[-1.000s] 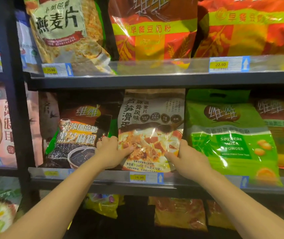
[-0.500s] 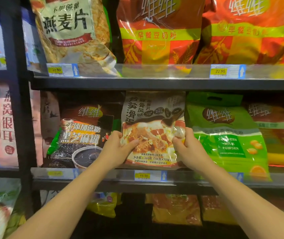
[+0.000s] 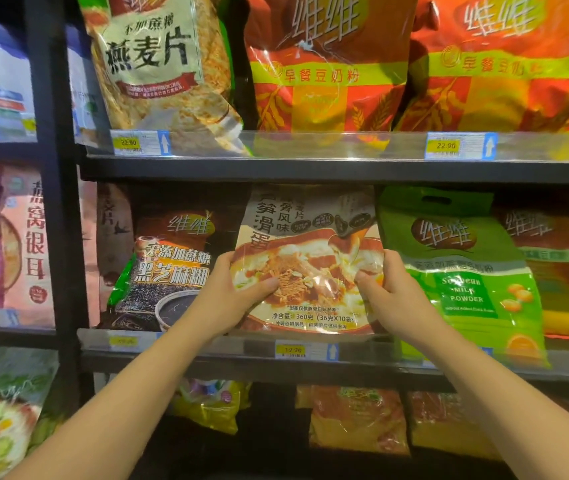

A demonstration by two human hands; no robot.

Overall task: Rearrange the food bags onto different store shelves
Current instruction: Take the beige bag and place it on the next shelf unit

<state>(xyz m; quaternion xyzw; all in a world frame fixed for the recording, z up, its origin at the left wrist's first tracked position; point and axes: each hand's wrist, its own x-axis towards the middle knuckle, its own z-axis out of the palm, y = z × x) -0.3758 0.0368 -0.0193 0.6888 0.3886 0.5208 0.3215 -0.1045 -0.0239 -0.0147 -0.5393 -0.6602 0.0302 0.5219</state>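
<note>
A: Hands?
B: Left hand [image 3: 238, 292] and right hand [image 3: 392, 289] each grip a side of the soup bag [image 3: 305, 258], thumbs on its front.
A: Orientation?
B: Upright, long axis vertical, print facing out, on the middle shelf [image 3: 207, 362]. Sesame bag [image 3: 169, 268] touches left, green bag [image 3: 456, 271] right; top near the upper shelf [image 3: 310, 169].

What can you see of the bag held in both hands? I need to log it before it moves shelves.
The held bag is a glossy plastic pouch, grey-beige above with dark Chinese lettering, a photo of a soupy dish below, and "360" printed near the bottom. It stands upright on the middle shelf, between a black sesame bag and a green soybean milk powder bag. The left hand and right hand grip its side edges.
</note>
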